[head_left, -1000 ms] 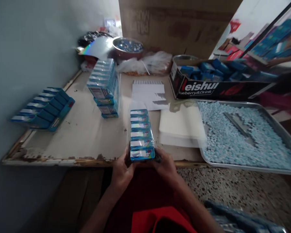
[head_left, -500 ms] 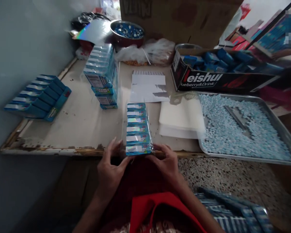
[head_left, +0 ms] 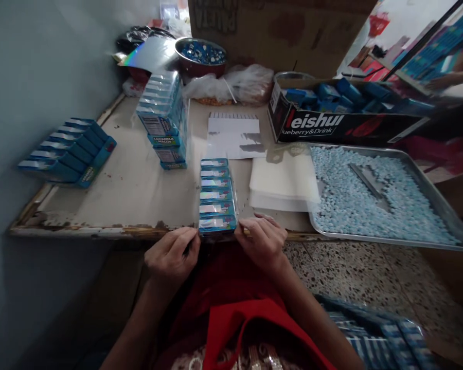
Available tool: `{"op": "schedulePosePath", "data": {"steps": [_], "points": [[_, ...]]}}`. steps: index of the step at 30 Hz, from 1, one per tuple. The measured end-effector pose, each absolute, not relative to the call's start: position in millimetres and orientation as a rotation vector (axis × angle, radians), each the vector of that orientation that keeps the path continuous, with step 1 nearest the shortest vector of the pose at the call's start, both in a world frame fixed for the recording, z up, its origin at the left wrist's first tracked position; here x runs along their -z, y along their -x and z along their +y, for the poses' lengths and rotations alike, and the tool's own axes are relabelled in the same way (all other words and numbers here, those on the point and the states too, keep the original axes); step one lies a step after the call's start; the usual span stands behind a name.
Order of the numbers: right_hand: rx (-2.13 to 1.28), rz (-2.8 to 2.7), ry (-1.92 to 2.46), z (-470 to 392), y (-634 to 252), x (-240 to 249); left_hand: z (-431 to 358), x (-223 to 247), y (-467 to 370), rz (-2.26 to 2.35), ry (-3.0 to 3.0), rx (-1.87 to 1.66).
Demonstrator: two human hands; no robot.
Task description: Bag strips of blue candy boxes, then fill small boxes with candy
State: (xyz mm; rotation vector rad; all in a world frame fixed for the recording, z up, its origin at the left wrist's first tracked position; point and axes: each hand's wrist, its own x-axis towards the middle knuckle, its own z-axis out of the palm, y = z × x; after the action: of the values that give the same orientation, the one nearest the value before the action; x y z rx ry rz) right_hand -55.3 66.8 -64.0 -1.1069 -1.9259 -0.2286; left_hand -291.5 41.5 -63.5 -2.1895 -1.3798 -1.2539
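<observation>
In front of me at the table's near edge lies a display pack of small blue candy boxes [head_left: 216, 196], set in a row, with clear plastic wrap [head_left: 234, 198] around it. My left hand [head_left: 173, 253] is closed at the near left corner, thumb and fingers pinched on the wrap's edge. At the near right corner my right hand [head_left: 263, 240] pinches the wrap too, its fingers curled. The bit of film between the fingertips is mostly hidden. A stack of wrapped display packs [head_left: 162, 121] stands farther back on the left.
Another display pack [head_left: 71, 151] sits at the far left. To the right are white sheets [head_left: 283, 182], a metal tray [head_left: 389, 240] of pale blue candies with a metal strip, and a black carton [head_left: 347, 126] of blue boxes. A bowl [head_left: 200, 56] stands behind; more blue packs [head_left: 374, 334] lie below right.
Both hands have gone from open fingers beside the pack to closed pinches at its near corners. The view has shifted slightly; the stack and tray stay in place.
</observation>
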Motion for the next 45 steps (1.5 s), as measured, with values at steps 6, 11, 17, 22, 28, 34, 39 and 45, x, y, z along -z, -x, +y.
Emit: {"op": "schedulePosePath", "data": {"steps": [6,11,17,22,28,34,39,45], "points": [[0.099,-2.045,0.999,43.1,34.0,76.1,25.5,85.5,298.0,-1.441,2.236,1.290],[-0.327,-1.820,1.141,38.4,20.8,88.2,21.2,97.6,299.9,-1.552,2.308,1.569],[-0.617,-1.956,1.259,59.8,48.7,110.0,51.7,104.1,285.6,-2.378,2.442,1.293],[-0.576,-1.893,1.239,63.8,62.5,124.4,57.1,108.7,280.2,-2.603,2.486,1.262],[-0.532,-1.853,1.241,63.9,64.1,131.8,52.7,114.9,273.9,-2.620,2.430,1.403],[-0.787,-1.748,1.305,62.0,61.2,122.2,53.8,112.3,276.9,-2.715,2.369,1.587],[-1.079,-1.685,1.244,67.3,64.0,106.7,62.2,97.5,262.7,-2.651,2.371,2.083],[-0.764,-1.819,1.042,71.2,95.1,112.5,75.7,91.0,249.2,-2.314,2.449,2.300]]}}
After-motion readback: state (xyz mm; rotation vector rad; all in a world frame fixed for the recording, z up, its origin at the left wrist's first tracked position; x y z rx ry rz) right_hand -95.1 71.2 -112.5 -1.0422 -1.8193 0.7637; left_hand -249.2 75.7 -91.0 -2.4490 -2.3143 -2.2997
